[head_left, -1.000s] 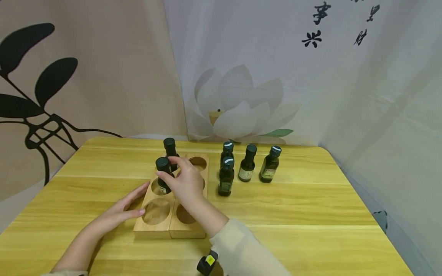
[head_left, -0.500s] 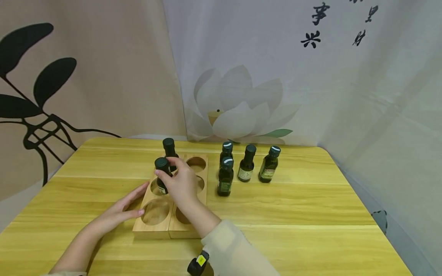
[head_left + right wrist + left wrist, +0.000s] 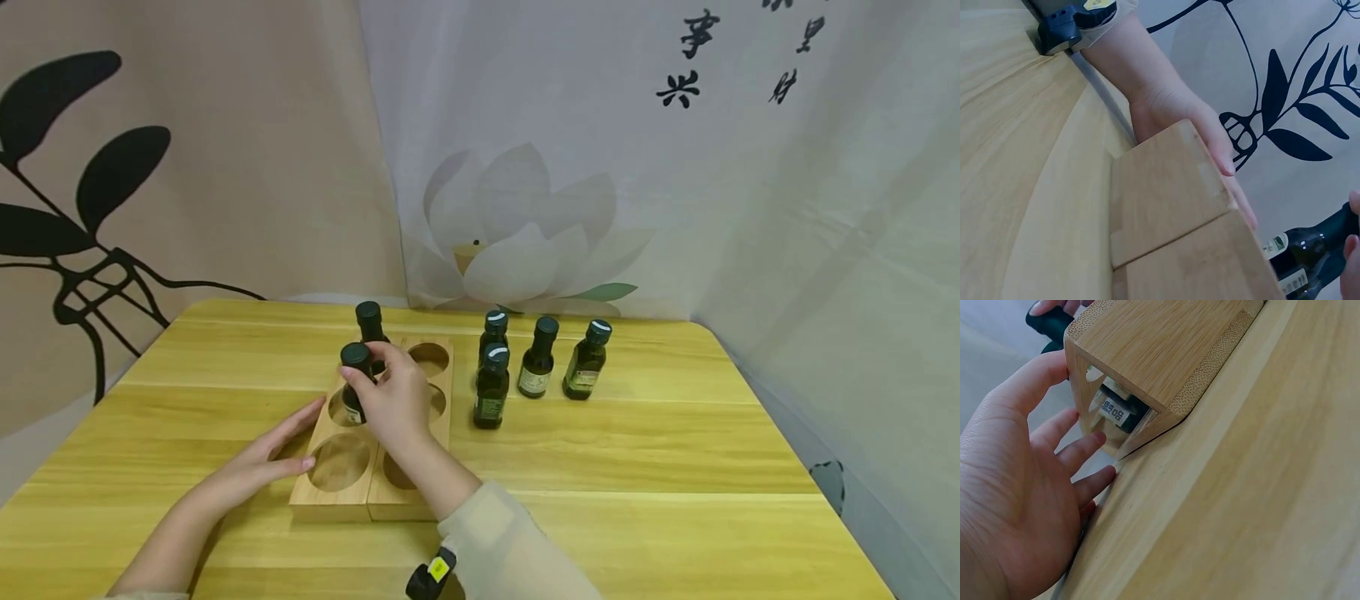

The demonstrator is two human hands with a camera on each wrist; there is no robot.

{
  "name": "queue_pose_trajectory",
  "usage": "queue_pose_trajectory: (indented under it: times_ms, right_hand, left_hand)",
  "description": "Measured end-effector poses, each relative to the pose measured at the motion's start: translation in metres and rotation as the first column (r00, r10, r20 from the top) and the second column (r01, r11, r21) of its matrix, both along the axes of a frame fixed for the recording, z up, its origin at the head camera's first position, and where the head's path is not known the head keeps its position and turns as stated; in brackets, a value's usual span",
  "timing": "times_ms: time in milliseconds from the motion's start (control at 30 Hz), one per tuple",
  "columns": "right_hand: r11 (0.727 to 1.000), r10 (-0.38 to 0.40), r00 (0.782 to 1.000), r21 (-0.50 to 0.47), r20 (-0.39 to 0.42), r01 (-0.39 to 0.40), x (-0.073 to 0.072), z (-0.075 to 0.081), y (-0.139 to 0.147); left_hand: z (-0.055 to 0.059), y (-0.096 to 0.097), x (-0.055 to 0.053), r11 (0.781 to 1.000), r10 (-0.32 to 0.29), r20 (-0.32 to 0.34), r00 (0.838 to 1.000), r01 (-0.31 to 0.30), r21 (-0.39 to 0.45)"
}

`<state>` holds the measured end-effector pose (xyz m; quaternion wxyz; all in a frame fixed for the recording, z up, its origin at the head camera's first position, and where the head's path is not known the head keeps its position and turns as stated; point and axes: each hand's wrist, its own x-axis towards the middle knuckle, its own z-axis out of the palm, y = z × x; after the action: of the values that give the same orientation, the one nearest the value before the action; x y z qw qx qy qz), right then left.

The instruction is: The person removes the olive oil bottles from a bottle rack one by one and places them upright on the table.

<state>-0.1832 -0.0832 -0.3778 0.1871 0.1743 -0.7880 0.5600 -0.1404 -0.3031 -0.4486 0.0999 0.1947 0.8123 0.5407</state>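
Observation:
My right hand (image 3: 393, 396) pinches a small dark glass bottle (image 3: 352, 400) near its black cap. The bottle stands upright in the middle hole of the left row of a wooden bottle rack (image 3: 330, 502). Its pale label (image 3: 1115, 412) shows through the rack's open side in the left wrist view. My left hand (image 3: 258, 462) touches the rack's left side, fingers extended and thumb at the near hole's rim. Behind the pinched bottle, another dark bottle (image 3: 369, 321) stands at the rack's far left hole, partly hidden by my right hand.
Right of the rack, several dark bottles stand on the wooden table (image 3: 637, 517): two in line (image 3: 491, 400), one long-necked bottle (image 3: 536, 362) and one square bottle (image 3: 587, 362). A printed cloth (image 3: 525, 100) hangs behind the table's far edge.
My right wrist and sleeve have shifted a little left since one second ago. The pinched bottle stays in the same hole, and my left hand has not moved along the rack.

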Motion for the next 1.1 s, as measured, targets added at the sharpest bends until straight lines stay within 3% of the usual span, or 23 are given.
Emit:
queue_pose_trajectory:
  times_ms: [533, 800, 1100]
  right_hand:
    - [0.994, 0.014, 0.979, -0.103, -0.205, -0.036, 0.004, 0.025, 0.014]
    - [0.985, 0.037, 0.967, -0.157, -0.252, -0.078, 0.011, 0.038, 0.033]
    - [0.969, 0.132, 0.958, -0.170, -0.253, -0.179, 0.022, 0.050, 0.063]
  left_hand:
    - [0.001, 0.000, 0.001, 1.000, 0.009, -0.006, 1.000, -0.009, -0.014]
    - [0.001, 0.000, 0.001, 1.000, 0.014, -0.004, 1.000, -0.014, -0.010]
    - [0.003, 0.002, 0.002, 1.000, 0.010, -0.006, 1.000, -0.010, -0.002]
